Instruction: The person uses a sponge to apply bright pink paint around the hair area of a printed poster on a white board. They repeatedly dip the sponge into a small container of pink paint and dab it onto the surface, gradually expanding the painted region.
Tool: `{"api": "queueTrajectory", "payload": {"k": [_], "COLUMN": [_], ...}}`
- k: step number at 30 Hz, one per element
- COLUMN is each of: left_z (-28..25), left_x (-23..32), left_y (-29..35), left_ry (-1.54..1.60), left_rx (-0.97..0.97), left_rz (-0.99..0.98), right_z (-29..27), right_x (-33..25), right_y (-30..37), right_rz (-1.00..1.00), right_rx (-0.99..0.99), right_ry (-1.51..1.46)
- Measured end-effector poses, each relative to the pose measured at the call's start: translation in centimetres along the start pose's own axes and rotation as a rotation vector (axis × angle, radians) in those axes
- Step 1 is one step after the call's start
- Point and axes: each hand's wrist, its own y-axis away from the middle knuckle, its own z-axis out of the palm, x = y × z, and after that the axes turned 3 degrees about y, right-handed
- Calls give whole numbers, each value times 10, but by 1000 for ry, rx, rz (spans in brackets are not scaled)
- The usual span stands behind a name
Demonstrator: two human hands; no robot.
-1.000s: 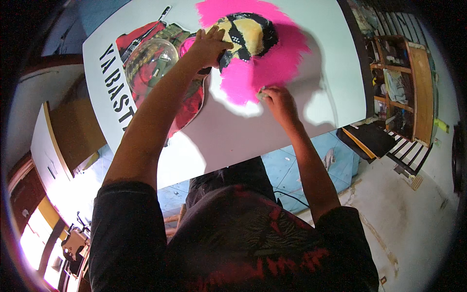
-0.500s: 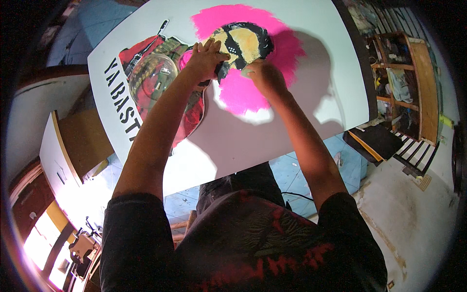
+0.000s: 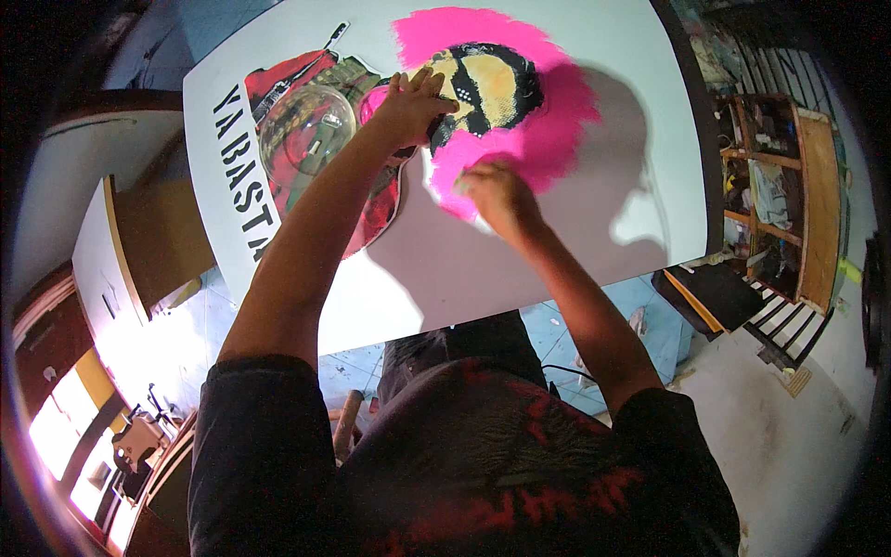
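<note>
A large white board (image 3: 390, 302) lies in front of me, carrying a bright pink painted patch (image 3: 464, 28) with a black and tan painted face (image 3: 492, 84) in it. My left hand (image 3: 413, 110) rests with fingers spread at the left edge of that face, apparently pressing nothing but the picture surface. Lower and to the right, my right hand (image 3: 501, 195) hovers over or touches the lower pink area. Its fingers are curled together round something small and pale greenish, mostly hidden by the fingers and blurred.
On the board's left are a clear round dish-like object (image 3: 306, 130), a red and green cut-out picture (image 3: 376, 218) and black lettering (image 3: 243, 172). A wooden shelf (image 3: 817, 204) with clutter stands at the right, beside a black folder-like item (image 3: 719, 297). A pale cabinet (image 3: 107, 241) stands left.
My right hand has moved down from the lower edge of the painted face to the lower pink area. My left hand has stayed on the face's left side. The whole view has shifted slightly.
</note>
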Motion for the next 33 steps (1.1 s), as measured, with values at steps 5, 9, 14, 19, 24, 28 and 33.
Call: {"api": "queueTrajectory", "payload": {"k": [5, 9, 14, 19, 24, 28, 33], "left_z": [-7, -2, -3, -4, -8, -7, -17], "left_x": [5, 3, 1, 5, 4, 5, 12], "left_y": [-4, -1, -3, -2, -6, -5, -6], "left_ry": [-24, 3, 1, -3, -9, -23, -72], "left_rx": [-33, 48, 24, 47, -28, -17, -59], "left_rz": [-14, -10, 7, 4, -16, -18, -47], "right_z": [6, -6, 11, 8, 31, 31, 28], "right_x": [-9, 16, 24, 5, 5, -11, -19], "right_y": [-4, -43, -56, -59, -46, -42, -45], "right_rz": [83, 159, 157, 79, -46, -23, 36], "right_rx": [-60, 87, 240, 87, -25, 24, 114], "right_ry": [-18, -60, -103, 102, 70, 69, 6]}}
